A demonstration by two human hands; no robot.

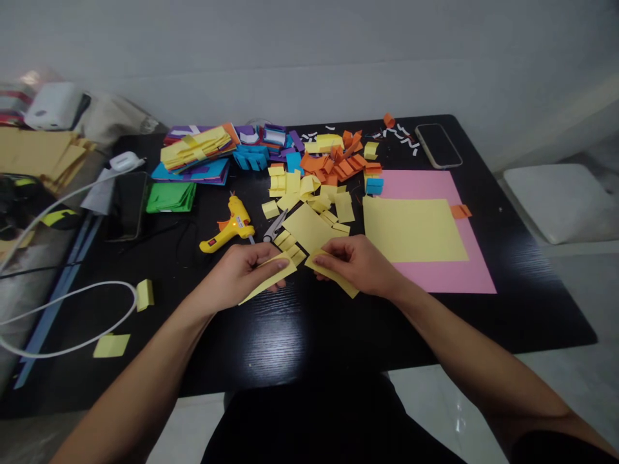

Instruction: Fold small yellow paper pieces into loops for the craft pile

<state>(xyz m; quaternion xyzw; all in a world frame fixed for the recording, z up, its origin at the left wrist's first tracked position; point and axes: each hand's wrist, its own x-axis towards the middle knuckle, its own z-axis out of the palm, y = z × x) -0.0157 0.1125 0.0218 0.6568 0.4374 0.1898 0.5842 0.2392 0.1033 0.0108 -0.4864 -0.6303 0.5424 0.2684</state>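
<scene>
My left hand (244,274) pinches a yellow paper strip (265,278) between thumb and fingers. A second yellow paper piece (344,283) is gripped by my right hand (355,263), a short gap away from the first. Just beyond the hands lie a larger yellow sheet (309,225), small folded yellow paper pieces (287,243) and grey scissors (275,227), partly covered. A yellow hot glue gun (229,225) rests on its side beyond my left hand. Right of my right hand, a yellow sheet (416,229) lies on a pink sheet (445,277).
Folded orange paper pieces (333,164) are heaped at the back, near stacked coloured papers (198,151) and a green paper bundle (170,197). One phone (439,145) lies back right, another dark phone (128,206) at left. A white cable (72,293) loops across the black table (387,328).
</scene>
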